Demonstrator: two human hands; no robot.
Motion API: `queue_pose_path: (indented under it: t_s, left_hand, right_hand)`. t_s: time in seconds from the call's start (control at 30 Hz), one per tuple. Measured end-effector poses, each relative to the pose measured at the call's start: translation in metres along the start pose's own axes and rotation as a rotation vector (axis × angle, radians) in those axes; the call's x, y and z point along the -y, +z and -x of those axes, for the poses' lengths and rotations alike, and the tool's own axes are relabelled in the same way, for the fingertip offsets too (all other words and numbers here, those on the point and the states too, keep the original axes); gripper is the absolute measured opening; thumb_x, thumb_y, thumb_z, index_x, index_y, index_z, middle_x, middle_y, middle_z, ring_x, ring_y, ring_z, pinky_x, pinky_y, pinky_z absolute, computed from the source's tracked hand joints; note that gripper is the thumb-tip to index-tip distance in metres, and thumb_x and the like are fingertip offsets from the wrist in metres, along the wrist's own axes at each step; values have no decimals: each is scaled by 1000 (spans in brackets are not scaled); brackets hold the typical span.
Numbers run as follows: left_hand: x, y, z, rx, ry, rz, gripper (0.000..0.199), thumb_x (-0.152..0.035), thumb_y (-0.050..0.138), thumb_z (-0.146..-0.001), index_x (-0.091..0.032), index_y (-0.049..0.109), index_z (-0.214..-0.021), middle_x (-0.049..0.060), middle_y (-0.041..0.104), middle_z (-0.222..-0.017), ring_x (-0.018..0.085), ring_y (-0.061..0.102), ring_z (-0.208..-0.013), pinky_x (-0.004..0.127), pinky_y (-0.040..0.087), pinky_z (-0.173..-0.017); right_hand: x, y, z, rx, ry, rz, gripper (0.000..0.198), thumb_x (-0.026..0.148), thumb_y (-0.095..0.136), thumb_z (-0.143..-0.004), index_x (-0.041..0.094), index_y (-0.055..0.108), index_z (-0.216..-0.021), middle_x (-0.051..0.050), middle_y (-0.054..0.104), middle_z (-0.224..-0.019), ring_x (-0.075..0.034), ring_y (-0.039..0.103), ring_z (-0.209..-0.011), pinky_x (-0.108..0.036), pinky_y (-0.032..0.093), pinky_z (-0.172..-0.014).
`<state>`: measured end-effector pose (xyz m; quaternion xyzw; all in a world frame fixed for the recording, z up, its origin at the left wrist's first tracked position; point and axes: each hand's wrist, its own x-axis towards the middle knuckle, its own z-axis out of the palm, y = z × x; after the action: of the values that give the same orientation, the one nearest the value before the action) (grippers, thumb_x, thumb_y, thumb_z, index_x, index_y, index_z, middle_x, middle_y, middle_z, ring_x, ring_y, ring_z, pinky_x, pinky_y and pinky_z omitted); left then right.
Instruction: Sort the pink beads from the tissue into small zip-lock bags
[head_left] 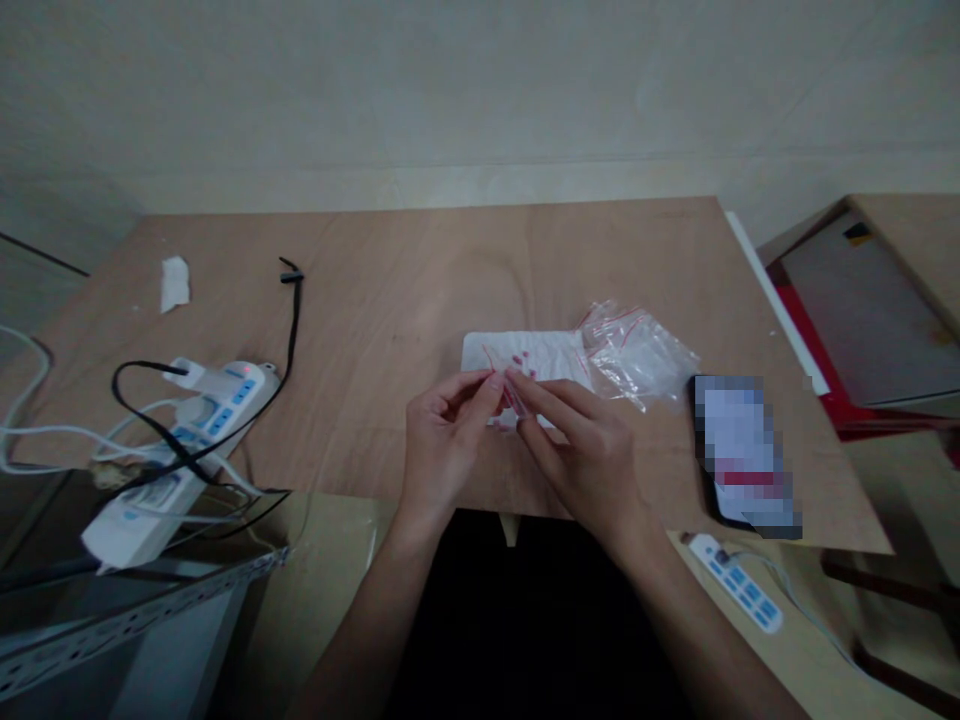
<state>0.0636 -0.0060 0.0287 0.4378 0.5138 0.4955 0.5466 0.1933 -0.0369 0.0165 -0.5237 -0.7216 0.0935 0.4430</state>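
Observation:
Both hands meet over a white sheet (551, 350) near the table's front edge. My left hand (450, 425) is closed, thumb and forefinger pinching a small clear plastic bag (515, 400) with a reddish edge. From the other side my right hand (585, 430) grips the same bag between thumb and fingers. Several small dark-pink pieces (519, 358) lie on the sheet just beyond my fingertips; they are too small to name. Touching the sheet's right side is a crumpled pile of clear zip bags (637, 350) with red seal lines. My fingers hide part of the small bag.
At the right edge of the table lies a phone (742, 450), its screen blurred. A power strip (225, 410) with tangled cables is at the left, near a black cable (296, 310) and a white paper scrap (175, 284). Another power strip (735, 583) is below the table at right.

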Motion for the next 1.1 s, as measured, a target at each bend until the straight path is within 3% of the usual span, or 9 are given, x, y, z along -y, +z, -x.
queue_pose_path:
  t_s: [0.13, 0.33, 0.53, 0.63, 0.7, 0.8, 0.87, 0.97, 1.1]
  left_hand:
    - [5, -3, -3, 74, -60, 22, 13, -30, 72, -73, -18, 71, -79, 0, 71, -74, 11, 63, -67, 23, 50, -68]
    - [-3, -8, 1, 333, 94, -309, 18, -32, 54, -88, -20, 58, -75, -3, 57, -68, 12, 53, -66, 24, 41, -64]
    - [-12, -7, 11, 329, 165, -654, 26, -22, 48, -87, -20, 43, -61, -5, 44, -58, 11, 41, -56, 26, 28, -54]
    - [-16, -8, 13, 315, 146, -649, 25, -22, 48, -84, -20, 45, -60, -5, 43, -55, 11, 39, -53, 26, 26, -52]
    - [-19, -8, 13, 310, 153, -624, 25, -21, 45, -84, -20, 45, -59, -5, 43, -54, 11, 40, -53, 27, 26, -53]
    - [-21, -8, 12, 332, 164, -572, 26, -19, 43, -85, -20, 45, -60, -5, 44, -56, 11, 41, -55, 27, 27, -54]
    - [-21, -8, 12, 365, 156, -548, 25, -19, 43, -86, -20, 45, -62, -5, 45, -57, 11, 41, -56, 27, 28, -55]
    - [-22, -8, 12, 430, 143, -530, 23, -19, 43, -87, -20, 47, -64, -5, 47, -59, 11, 42, -57, 26, 29, -55]
    - [-27, -9, 13, 466, 138, -533, 23, -17, 43, -86, -20, 48, -64, -4, 50, -60, 12, 44, -58, 26, 31, -56]
  right_hand:
    - [2, -4, -3, -39, 112, -190, 31, 31, 68, -84, 22, 72, -113, -9, 69, -100, -19, 66, -89, -35, 59, -74]
    - [-1, -10, -7, 74, 335, -421, 14, 25, 64, -87, 25, 78, -86, -1, 75, -77, -14, 67, -66, -26, 55, -60]
    - [-3, -24, -7, -52, 228, 104, 17, 22, 61, -85, 22, 76, -76, -3, 72, -65, -16, 65, -56, -29, 52, -54]
    - [-6, -31, -8, 13, 202, 78, 15, 21, 61, -85, 19, 75, -91, -6, 75, -79, -19, 69, -66, -32, 57, -61]
    - [-9, -35, -7, 114, 153, -86, 33, 17, 57, -85, 20, 69, -116, -9, 73, -112, -22, 71, -95, -37, 59, -79]
    - [-15, -36, -3, 305, 87, -364, 53, 17, 56, -87, 30, 53, -138, -5, 53, -145, -23, 50, -134, -48, 44, -109]
    - [-18, -34, 1, 368, 111, -488, 64, 26, 68, -83, 32, 47, -143, -6, 54, -145, -24, 48, -136, -50, 37, -115]
    - [-23, -31, 3, 354, 155, -545, 90, 39, 85, -66, 31, 43, -144, -9, 56, -141, -26, 52, -131, -49, 40, -113]
    - [-28, -28, 1, 318, 125, -593, 65, 37, 85, -66, 29, 60, -125, -6, 63, -118, -21, 61, -114, -42, 50, -102]
